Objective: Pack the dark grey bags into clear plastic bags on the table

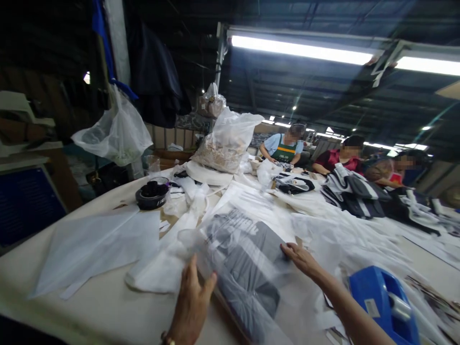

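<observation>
A folded grey garment lies inside a clear plastic bag on the table in front of me. Just beside the bag's left edge is my left hand, its thumb and forefinger apart with nothing between them. My right hand has its fingers closed at the garment's upper right edge, pinching the bag's film. The underside of the bag is hidden. Under and behind it are white printed sheets.
A blue tape dispenser stands at right. White sheets and a black round container are on the left. Farther back sit a stuffed plastic sack and dark garments. Several people work across the table.
</observation>
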{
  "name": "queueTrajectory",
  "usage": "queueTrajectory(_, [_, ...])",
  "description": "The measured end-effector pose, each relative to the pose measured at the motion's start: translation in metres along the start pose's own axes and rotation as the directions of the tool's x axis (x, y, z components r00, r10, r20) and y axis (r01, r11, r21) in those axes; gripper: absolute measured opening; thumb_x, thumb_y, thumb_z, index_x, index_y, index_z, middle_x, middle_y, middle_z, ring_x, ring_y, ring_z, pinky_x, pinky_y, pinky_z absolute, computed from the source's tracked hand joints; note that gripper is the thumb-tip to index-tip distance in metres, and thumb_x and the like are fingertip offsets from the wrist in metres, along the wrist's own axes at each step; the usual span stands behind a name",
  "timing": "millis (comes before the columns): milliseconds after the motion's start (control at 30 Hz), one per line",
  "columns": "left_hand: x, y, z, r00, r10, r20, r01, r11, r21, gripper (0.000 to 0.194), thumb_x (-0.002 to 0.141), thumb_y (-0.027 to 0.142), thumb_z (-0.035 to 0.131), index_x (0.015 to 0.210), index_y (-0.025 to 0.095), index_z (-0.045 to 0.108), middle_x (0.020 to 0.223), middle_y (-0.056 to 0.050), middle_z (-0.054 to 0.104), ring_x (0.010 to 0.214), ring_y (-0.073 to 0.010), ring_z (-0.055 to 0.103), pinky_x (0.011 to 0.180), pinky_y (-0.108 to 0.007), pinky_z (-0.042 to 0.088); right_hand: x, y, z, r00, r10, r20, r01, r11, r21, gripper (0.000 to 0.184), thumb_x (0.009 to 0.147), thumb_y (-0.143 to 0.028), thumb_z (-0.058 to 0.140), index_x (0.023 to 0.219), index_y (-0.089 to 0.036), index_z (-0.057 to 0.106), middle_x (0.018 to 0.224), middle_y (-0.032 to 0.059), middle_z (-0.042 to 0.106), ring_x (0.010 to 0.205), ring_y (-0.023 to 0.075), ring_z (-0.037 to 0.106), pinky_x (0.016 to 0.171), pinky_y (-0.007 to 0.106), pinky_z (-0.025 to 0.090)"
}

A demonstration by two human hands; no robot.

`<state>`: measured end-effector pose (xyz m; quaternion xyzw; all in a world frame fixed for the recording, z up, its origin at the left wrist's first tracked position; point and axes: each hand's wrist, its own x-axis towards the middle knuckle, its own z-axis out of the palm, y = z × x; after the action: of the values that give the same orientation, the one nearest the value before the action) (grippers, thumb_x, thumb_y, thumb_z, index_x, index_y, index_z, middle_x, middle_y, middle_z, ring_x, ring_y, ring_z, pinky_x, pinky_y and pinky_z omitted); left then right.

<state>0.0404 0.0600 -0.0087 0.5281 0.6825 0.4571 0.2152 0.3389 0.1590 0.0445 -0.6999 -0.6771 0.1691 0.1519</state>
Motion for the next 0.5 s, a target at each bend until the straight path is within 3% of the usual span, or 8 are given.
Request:
queueTrajectory(67, [-0.020, -0.002, 0.015, 0.993, -0.062, 0.097, 0.066, 0.997, -0.043, 0.067, 0.080, 0.045, 0.039, 0.130, 0.001, 0.030, 0.138, -0.025, 0.030, 0.130, -0.0320, 0.029, 0.104, -0.048, 0.032, -0.013, 0.005, 0.006, 0.999, 0.018, 0.029, -0.019, 0.999, 0.029, 0.040, 0.081, -0.051, 0.035, 0.066, -0.020, 0.056, 0.070, 0.0044, 0.062, 0.071, 0.0184, 0.058, 0.067, 0.028, 0.041])
queueTrajectory(167, [-0.007, 0.006, 0.020, 0.985, -0.045, 0.168, 0.052, 0.998, -0.036, 0.073, 0.077, 0.038, 0.044, 0.134, -0.002, 0.022, 0.145, -0.025, 0.014, 0.135, -0.0311, 0.016, 0.109, -0.048, 0.024, -0.047, 0.011, 0.012, 0.993, 0.071, 0.097, -0.076, 0.996, 0.054, 0.048, 0.076, -0.060, 0.036, 0.051, -0.020, 0.044, 0.055, 0.0026, 0.053, 0.058, 0.0164, 0.053, 0.057, 0.027, 0.039])
queueTrajectory(233, [0.021, 0.013, 0.014, 0.964, 0.026, 0.265, -0.023, 1.000, -0.014, 0.067, 0.078, 0.035, 0.046, 0.132, -0.001, 0.029, 0.143, -0.025, 0.023, 0.133, -0.0308, 0.023, 0.109, -0.048, 0.025, -0.074, 0.014, 0.015, 0.976, 0.093, 0.199, -0.121, 0.984, 0.133, 0.052, 0.074, -0.066, 0.036, 0.051, -0.020, 0.041, 0.050, 0.0005, 0.049, 0.052, 0.0147, 0.051, 0.051, 0.025, 0.038])
queueTrajectory(300, [0.045, 0.016, 0.005, 0.963, 0.083, 0.258, -0.088, 0.996, 0.010, 0.066, 0.077, 0.034, 0.049, 0.132, 0.002, 0.030, 0.144, -0.021, 0.024, 0.134, -0.0276, 0.020, 0.111, -0.045, 0.021, -0.101, 0.019, 0.017, 0.957, 0.104, 0.271, -0.184, 0.940, 0.286, 0.054, 0.074, -0.070, 0.034, 0.057, -0.020, 0.045, 0.053, 0.0003, 0.052, 0.053, 0.0144, 0.053, 0.050, 0.024, 0.041])
queueTrajectory(367, [0.053, 0.013, -0.005, 0.941, 0.248, 0.229, -0.267, 0.962, 0.055, 0.062, 0.081, 0.035, 0.048, 0.133, 0.005, 0.031, 0.143, -0.018, 0.029, 0.134, -0.0245, 0.023, 0.111, -0.043, 0.023, -0.125, 0.025, 0.020, 0.958, 0.137, 0.253, -0.235, 0.879, 0.414, 0.056, 0.074, -0.071, 0.034, 0.064, -0.019, 0.051, 0.059, 0.0020, 0.057, 0.057, 0.0154, 0.057, 0.055, 0.025, 0.045])
queueTrajectory(433, [0.041, 0.005, -0.018, 0.864, 0.462, 0.201, -0.493, 0.858, 0.145, 0.052, 0.086, 0.035, 0.044, 0.129, 0.008, 0.037, 0.136, -0.017, 0.040, 0.129, -0.0234, 0.033, 0.107, -0.041, 0.032, -0.148, 0.034, 0.024, 0.967, 0.190, 0.169, -0.247, 0.853, 0.459, 0.055, 0.075, -0.070, 0.036, 0.077, -0.018, 0.057, 0.069, 0.0042, 0.062, 0.064, 0.0172, 0.060, 0.061, 0.026, 0.049])
queueTrajectory(500, [0.015, -0.003, -0.036, 0.737, 0.644, 0.206, -0.676, 0.693, 0.252, 0.044, 0.087, 0.034, 0.044, 0.125, 0.010, 0.043, 0.127, -0.016, 0.049, 0.123, -0.0233, 0.041, 0.101, -0.039, 0.040, -0.170, 0.041, 0.029, 0.973, 0.217, 0.077, -0.228, 0.856, 0.464, 0.053, 0.078, -0.065, 0.039, 0.094, -0.019, 0.059, 0.084, 0.0064, 0.065, 0.075, 0.0186, 0.063, 0.067, 0.027, 0.051])
